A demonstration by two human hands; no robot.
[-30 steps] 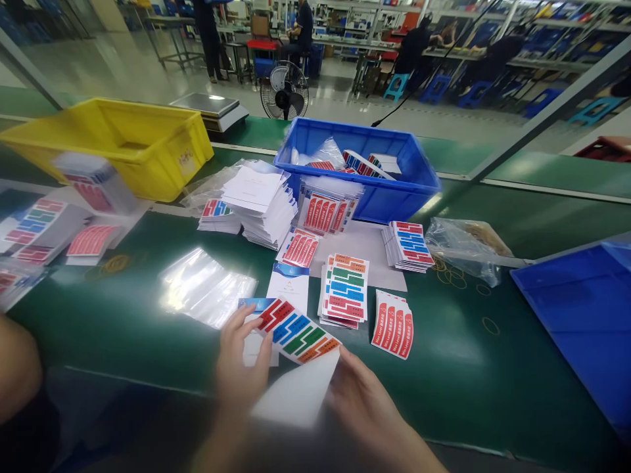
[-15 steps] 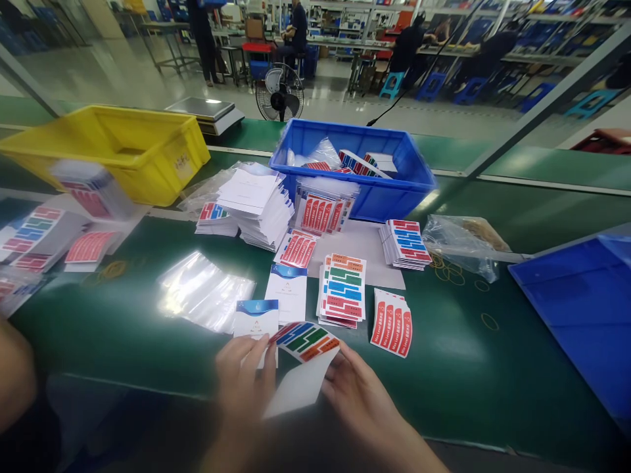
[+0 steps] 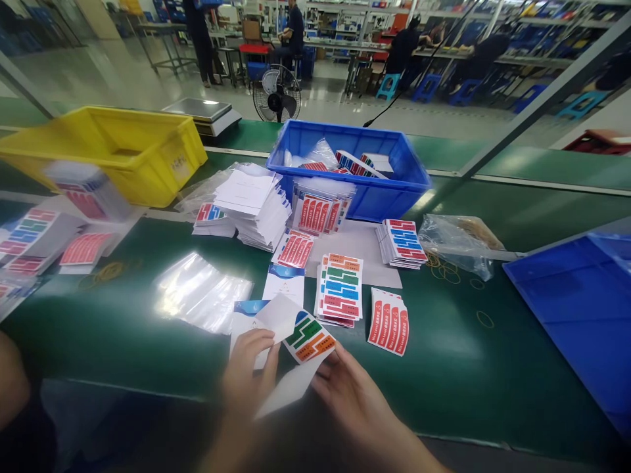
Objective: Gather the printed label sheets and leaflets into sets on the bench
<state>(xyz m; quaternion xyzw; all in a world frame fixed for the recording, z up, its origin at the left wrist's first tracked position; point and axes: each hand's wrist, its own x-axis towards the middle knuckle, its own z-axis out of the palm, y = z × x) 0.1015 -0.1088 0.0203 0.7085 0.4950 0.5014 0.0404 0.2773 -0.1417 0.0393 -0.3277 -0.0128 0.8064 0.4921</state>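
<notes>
A sticker sheet [image 3: 309, 336] with blue, green and orange shapes is bent between my hands near the table's front edge. My left hand [image 3: 250, 364] is closed on its left part, where a white flap folds over the print. The right edge is pinched in my right hand [image 3: 352, 387]; another white piece [image 3: 290, 387] hangs below, and I cannot tell whether it is a second sheet. Under my left fingers lies a blue-and-white leaflet [image 3: 241, 322]. Just beyond are a second leaflet [image 3: 288, 282], a stack of multicoloured sticker sheets [image 3: 340, 286] and red label sheets [image 3: 389, 322].
A blue bin [image 3: 355, 190] with printed sheets stands behind, beside a tall pile of white booklets [image 3: 251, 203]. Clear plastic bags [image 3: 202, 292] lie left. A yellow bin [image 3: 162, 157] is farther left, a blue bin [image 3: 572, 315] right. A co-worker's arm [image 3: 12, 374] shows at the left edge.
The sheet's left end has been turned up and over, so its white underside now covers part of the print. My right hand keeps its pinch; the view has shifted slightly.
</notes>
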